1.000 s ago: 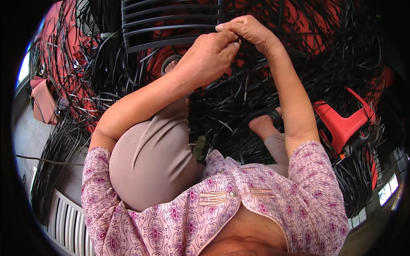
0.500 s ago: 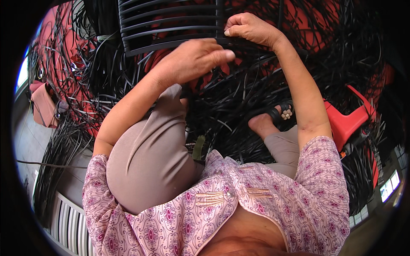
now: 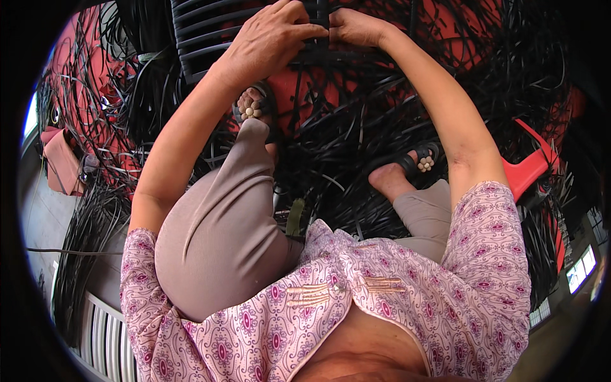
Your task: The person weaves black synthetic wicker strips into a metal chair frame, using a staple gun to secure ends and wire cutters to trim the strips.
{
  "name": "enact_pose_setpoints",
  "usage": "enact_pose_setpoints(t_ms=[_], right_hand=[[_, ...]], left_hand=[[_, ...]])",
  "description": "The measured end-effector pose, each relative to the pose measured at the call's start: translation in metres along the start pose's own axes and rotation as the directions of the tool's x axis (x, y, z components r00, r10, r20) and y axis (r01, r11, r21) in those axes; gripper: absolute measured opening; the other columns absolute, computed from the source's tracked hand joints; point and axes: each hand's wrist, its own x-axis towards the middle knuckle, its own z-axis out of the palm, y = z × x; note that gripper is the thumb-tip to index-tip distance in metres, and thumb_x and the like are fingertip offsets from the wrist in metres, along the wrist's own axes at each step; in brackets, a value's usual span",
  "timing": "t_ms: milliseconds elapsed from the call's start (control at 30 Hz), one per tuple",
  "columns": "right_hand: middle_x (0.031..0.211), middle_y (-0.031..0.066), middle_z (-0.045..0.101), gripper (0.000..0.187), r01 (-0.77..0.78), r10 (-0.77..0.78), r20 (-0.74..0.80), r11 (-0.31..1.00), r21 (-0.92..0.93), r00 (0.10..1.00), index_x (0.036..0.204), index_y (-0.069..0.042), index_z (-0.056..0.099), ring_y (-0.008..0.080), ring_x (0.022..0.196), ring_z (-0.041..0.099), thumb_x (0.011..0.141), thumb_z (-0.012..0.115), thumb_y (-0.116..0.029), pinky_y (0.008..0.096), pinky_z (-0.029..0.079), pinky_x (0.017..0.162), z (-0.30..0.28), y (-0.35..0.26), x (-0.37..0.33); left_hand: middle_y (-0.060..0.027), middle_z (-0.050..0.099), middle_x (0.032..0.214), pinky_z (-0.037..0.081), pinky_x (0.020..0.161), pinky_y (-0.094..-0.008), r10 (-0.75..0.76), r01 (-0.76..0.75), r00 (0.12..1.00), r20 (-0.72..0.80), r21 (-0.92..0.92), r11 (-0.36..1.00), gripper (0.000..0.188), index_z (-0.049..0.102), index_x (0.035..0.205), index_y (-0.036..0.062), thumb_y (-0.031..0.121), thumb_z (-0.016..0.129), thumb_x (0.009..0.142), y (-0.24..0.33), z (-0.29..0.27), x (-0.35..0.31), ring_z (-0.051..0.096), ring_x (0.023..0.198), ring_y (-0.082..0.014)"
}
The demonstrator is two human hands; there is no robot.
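A black slatted frame (image 3: pixel 207 30) with a dark upright bar stands at the top of the view, cut off by its edge. My left hand (image 3: pixel 270 41) is over its slats, fingers bent and the thumb stretched toward the bar. Close beside it, my right hand (image 3: pixel 358 28) is closed in a pinch at the bar's right side. The fingertips of both hands nearly meet there. Whatever the fingers hold is too dark and small to make out against the frame.
Loose black strips (image 3: pixel 331 153) lie in tangles over red material (image 3: pixel 305 95) around my feet. A tied black bundle (image 3: pixel 149 83) hangs left of the frame. A red plastic piece (image 3: pixel 531 165) is at the right; a pinkish block-shaped thing (image 3: pixel 62 165) lies at the far left.
My left hand has moved up and over the slats, its thumb nearing the bar. The right hand has shifted slightly up and left. My left foot's sandal has come into sight.
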Motion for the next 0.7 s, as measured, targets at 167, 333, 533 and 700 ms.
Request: enact_pose_setpoints(t_ms=[167, 333, 533, 700], right_hand=[[0.070, 0.0040, 0.066, 0.017, 0.013, -0.018, 0.069, 0.997, 0.076, 0.997, 0.083, -0.002, 0.064, 0.0124, 0.057, 0.060, 0.083, 0.063, -0.019, 0.0283, 0.049, 0.052, 0.002, 0.024, 0.029], [0.081, 0.0038, 0.067, 0.028, 0.027, -0.028, 0.130, 1.000, 0.003, 0.991, 0.104, 0.001, 0.063, 0.0113, 0.070, 0.062, 0.080, 0.067, -0.013, 0.0267, 0.052, 0.064, 0.003, 0.016, 0.044], [0.089, 0.0044, 0.064, 0.032, 0.046, -0.093, -0.486, 0.993, -0.109, 0.869, 0.112, 0.001, 0.062, 0.0110, 0.076, 0.059, 0.081, 0.064, -0.007, 0.0273, 0.050, 0.067, -0.012, 0.025, 0.021], [0.093, 0.0000, 0.063, 0.037, 0.027, 0.099, -0.165, 0.778, 0.627, 0.981, 0.113, 0.000, 0.062, 0.0103, 0.076, 0.057, 0.077, 0.056, 0.002, 0.0233, 0.045, 0.067, -0.009, -0.023, -0.046]], left_hand=[[-0.0028, 0.050, 0.095, 0.034, 0.082, -0.0341, 0.198, -0.236, 0.907, 0.371, 0.059, 0.970, 0.022, 0.064, 0.093, 0.0159, 0.029, 0.061, 0.075, -0.017, 0.006, 0.026, 0.044, 0.099, -0.0198], [-0.0011, 0.054, 0.098, 0.034, 0.083, -0.0354, 0.334, -0.505, 0.810, 0.481, 0.285, 0.815, 0.020, 0.066, 0.087, 0.0172, 0.030, 0.051, 0.084, -0.022, 0.038, 0.038, 0.045, 0.102, -0.0196], [-0.0001, 0.061, 0.103, 0.035, 0.085, -0.0369, 0.312, -0.492, 0.763, 0.567, 0.195, 0.849, 0.019, 0.069, 0.085, 0.0153, 0.026, 0.053, 0.084, -0.027, 0.053, 0.040, 0.050, 0.103, -0.0196], [-0.0009, 0.064, 0.100, 0.034, 0.087, -0.0371, 0.242, -0.375, 0.805, 0.542, 0.149, 0.915, 0.018, 0.070, 0.085, 0.0135, 0.025, 0.056, 0.082, -0.020, 0.038, 0.042, 0.051, 0.104, -0.0201]])
